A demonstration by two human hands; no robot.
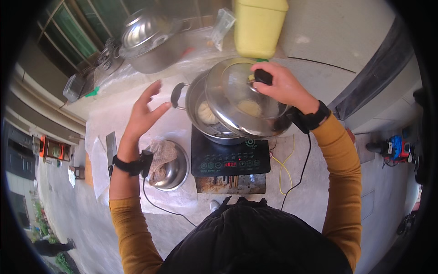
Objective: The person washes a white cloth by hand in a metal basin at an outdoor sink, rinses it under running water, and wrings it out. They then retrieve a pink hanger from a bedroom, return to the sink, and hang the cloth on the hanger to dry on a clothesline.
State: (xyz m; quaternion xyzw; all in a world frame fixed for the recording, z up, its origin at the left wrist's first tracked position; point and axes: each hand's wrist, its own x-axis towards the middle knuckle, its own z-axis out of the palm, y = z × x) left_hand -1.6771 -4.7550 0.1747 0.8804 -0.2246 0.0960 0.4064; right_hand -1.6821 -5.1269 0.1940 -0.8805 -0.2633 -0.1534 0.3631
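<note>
My right hand [284,84] grips the black knob of a glass pot lid with a steel rim [227,116]. The lid lies over the right part of a steel steamer pot [196,125], leaving its left part uncovered. A pleated bun [207,113] shows in that gap on a perforated tray, and a pale bun is seen through the glass. Below the pot is a black induction cooker [212,161] with a lit red display. My left hand [143,109] is raised with its fingers apart, holding nothing, left of the pot's black side handle [177,96].
A steel bowl [183,167] with a brown cloth [162,154] stands left of the cooker, beside a cleaver blade [111,147]. Behind are a large lidded pot [147,58] and a yellow bin [260,30]. Cables, one yellow [282,167], hang at the right.
</note>
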